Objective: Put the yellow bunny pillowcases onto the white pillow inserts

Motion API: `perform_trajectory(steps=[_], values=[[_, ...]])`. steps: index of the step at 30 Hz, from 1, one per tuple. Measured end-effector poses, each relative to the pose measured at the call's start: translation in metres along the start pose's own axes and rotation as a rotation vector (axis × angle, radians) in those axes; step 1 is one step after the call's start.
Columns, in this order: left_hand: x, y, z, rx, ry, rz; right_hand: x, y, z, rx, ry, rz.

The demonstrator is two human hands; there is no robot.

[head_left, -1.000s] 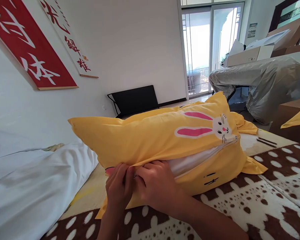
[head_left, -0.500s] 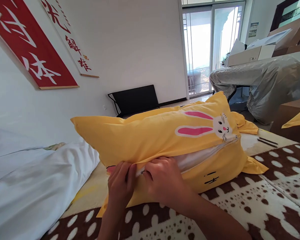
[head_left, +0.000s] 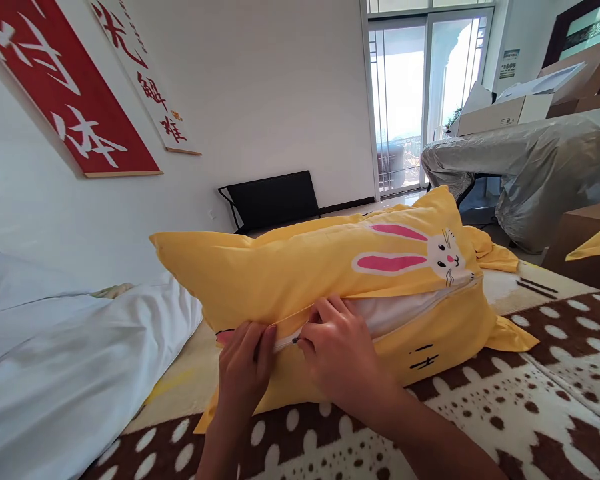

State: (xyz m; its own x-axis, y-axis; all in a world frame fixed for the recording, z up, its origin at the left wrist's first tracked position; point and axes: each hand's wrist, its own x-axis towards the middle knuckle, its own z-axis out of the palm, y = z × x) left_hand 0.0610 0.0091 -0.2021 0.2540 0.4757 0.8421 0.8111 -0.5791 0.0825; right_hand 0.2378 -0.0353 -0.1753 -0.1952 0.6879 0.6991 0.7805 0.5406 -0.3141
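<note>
A yellow pillowcase (head_left: 280, 267) with a rabbit print lies on the bed, filled with a white pillow (head_left: 385, 315) that shows through its side opening. Along that opening runs a zipper (head_left: 286, 341), with its dark slider just left of my right fingers. My left hand (head_left: 245, 363) is closed on the fabric edge at the left end of the zipper. My right hand (head_left: 337, 350) pinches at the zipper slider, its fingertips partly hidden behind the knuckles. Left of my right hand the zipper edges lie together; to its right they gape.
White bedding (head_left: 90, 373) is heaped at the left. Under the pillow spreads a brown and cream patterned blanket (head_left: 480, 413). Beyond the bed stand a black bench (head_left: 275, 200), a plastic-covered table (head_left: 520, 157) and cardboard boxes (head_left: 515, 113).
My right hand has shifted slightly right along the opening, and the zipper slider has moved with it. My left hand stays at the zipper's left end.
</note>
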Motion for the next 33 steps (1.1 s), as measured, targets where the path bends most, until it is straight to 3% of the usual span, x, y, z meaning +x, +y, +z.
perform_trajectory(steps=[5,10,33], values=[[0.002,0.001,0.0,-0.021,0.011,0.019,0.0,0.001,-0.003,0.025,0.038,-0.055],[0.0,0.0,-0.001,-0.026,0.005,-0.002,0.001,0.002,-0.005,0.017,-0.025,-0.081],[0.001,0.0,-0.003,-0.015,-0.02,0.023,0.004,0.017,-0.015,0.076,-0.099,0.045]])
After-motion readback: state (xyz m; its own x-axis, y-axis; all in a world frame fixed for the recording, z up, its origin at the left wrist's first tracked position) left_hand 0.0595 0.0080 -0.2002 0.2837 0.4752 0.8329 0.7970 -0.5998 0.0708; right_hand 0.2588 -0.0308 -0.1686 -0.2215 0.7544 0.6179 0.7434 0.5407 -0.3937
